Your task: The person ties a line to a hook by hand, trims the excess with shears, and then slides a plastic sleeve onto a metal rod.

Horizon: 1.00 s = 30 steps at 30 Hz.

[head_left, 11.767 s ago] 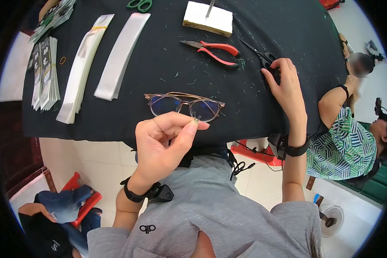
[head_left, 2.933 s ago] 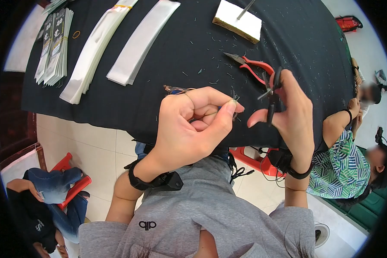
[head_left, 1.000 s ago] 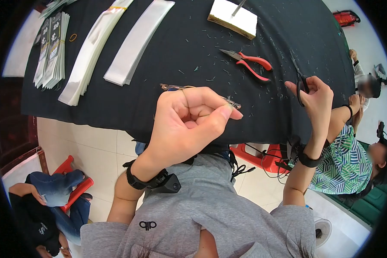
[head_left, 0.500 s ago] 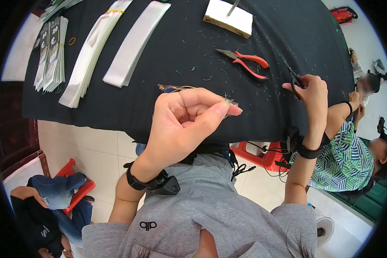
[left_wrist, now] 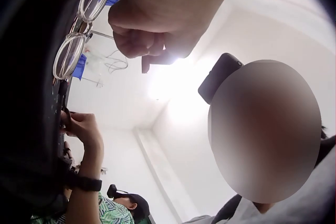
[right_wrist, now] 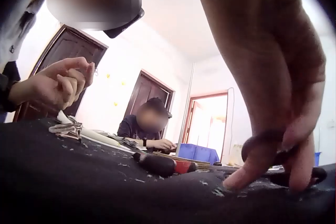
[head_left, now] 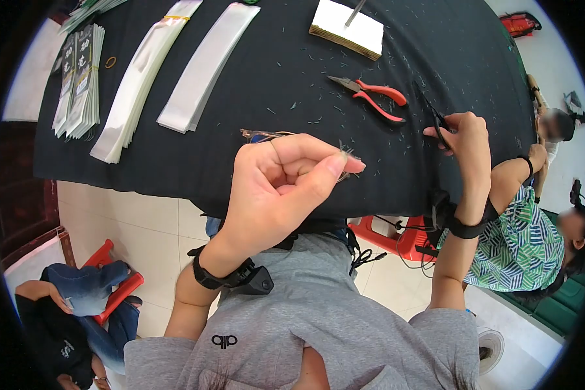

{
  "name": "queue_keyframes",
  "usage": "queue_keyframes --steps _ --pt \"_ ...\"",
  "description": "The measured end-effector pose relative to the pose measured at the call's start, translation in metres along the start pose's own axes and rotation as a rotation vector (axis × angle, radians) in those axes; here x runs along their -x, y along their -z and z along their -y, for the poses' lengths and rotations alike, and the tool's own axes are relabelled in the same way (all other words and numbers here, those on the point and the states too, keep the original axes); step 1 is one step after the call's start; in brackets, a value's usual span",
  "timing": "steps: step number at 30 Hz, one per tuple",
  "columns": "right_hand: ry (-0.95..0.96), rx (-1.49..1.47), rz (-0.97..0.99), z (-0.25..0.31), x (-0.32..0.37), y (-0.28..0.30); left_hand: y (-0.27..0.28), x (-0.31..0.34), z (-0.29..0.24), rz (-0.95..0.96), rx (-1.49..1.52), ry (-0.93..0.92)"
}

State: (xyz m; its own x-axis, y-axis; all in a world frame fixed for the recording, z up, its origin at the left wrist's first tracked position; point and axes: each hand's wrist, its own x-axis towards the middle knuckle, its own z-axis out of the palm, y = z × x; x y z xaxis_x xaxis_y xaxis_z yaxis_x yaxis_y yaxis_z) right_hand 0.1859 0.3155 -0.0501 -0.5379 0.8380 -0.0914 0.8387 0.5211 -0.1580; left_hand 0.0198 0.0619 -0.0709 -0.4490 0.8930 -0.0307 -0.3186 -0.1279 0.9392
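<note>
My left hand pinches a tiny tuft of fine, pale green strands between thumb and forefinger, over the front part of the black-clothed table. What the strands belong to is hidden by the fingertips. Beneath that hand lie clear-framed eyeglasses, largely covered in the head view; both lens rims show in the left wrist view. To the right, my right hand holds black scissors by the handle loops, low at the cloth, blades pointing away. In the right wrist view, a finger passes by one dark handle loop.
Red-handled pliers lie between the hands, farther back, among scattered green clippings. Behind them stands a white block with an upright metal rod. Clear plastic sleeves and banded printed packets lie at left. Another person sits at right.
The scissors lay on the cloth at first, then were up beside the left fingertips, blades apart. Since then the right hand has carried them right and down to the cloth. The left pinch stays.
</note>
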Motion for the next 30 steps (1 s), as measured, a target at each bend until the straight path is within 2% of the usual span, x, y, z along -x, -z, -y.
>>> queue_keyframes --steps 3,5,6,8,9,11,12,14,15,19,20,22,23,24,26,28,30 --pt "0.009 -0.047 0.048 -0.008 0.003 -0.003 -0.003 -0.001 -0.001 -0.025 0.024 -0.019" --pt "0.162 -0.029 -0.121 -0.025 0.004 -0.010 -0.006 -0.002 -0.001 -0.080 0.061 -0.004" --pt "0.162 -0.029 -0.121 -0.025 0.006 -0.009 -0.006 -0.002 -0.001 -0.081 0.062 -0.004" --pt "0.340 0.174 -0.203 -0.023 0.010 -0.006 -0.006 -0.002 0.000 -0.107 0.072 -0.016" --pt "0.344 0.174 -0.203 -0.010 0.014 -0.001 -0.005 -0.002 0.000 -0.110 0.072 -0.017" --pt "0.252 -0.166 -0.256 0.032 0.031 0.008 -0.006 -0.002 0.001 -0.106 0.028 -0.032" --pt "0.336 -0.332 -0.327 0.045 0.040 0.005 -0.006 -0.002 0.001 -0.106 0.028 -0.032" --pt "0.495 -0.566 -0.209 0.073 0.064 0.003 -0.008 -0.003 0.001 -0.104 0.122 -0.010" --pt "0.623 -0.557 -0.225 0.078 0.070 -0.002 -0.009 -0.004 0.002 -0.099 0.122 -0.009" --pt "0.772 -0.477 -0.291 0.093 0.070 -0.014 -0.016 -0.008 0.003 -0.076 0.109 0.045" --pt "0.720 -0.435 -0.310 0.091 0.067 -0.012 -0.018 -0.009 0.003 -0.091 0.132 0.056" --pt "0.479 -0.402 -0.463 0.084 0.057 -0.014 -0.017 -0.011 0.002 -0.078 0.125 0.042" --pt "0.439 -0.477 -0.442 0.084 0.054 -0.009 -0.017 -0.011 0.002 -0.078 0.107 0.037" --pt "0.457 -0.597 -0.331 0.081 0.053 -0.004 -0.017 -0.012 0.001 -0.077 0.088 0.034" --pt "0.587 -0.847 -0.052 0.078 0.051 -0.003 -0.015 -0.012 0.003 -0.041 0.122 0.022" --pt "0.623 -1.104 0.277 0.083 0.059 0.000 -0.013 -0.012 0.005 0.000 0.158 0.012" --pt "0.690 -1.163 0.371 0.085 0.059 -0.002 -0.009 -0.011 0.005 0.108 0.187 0.071"
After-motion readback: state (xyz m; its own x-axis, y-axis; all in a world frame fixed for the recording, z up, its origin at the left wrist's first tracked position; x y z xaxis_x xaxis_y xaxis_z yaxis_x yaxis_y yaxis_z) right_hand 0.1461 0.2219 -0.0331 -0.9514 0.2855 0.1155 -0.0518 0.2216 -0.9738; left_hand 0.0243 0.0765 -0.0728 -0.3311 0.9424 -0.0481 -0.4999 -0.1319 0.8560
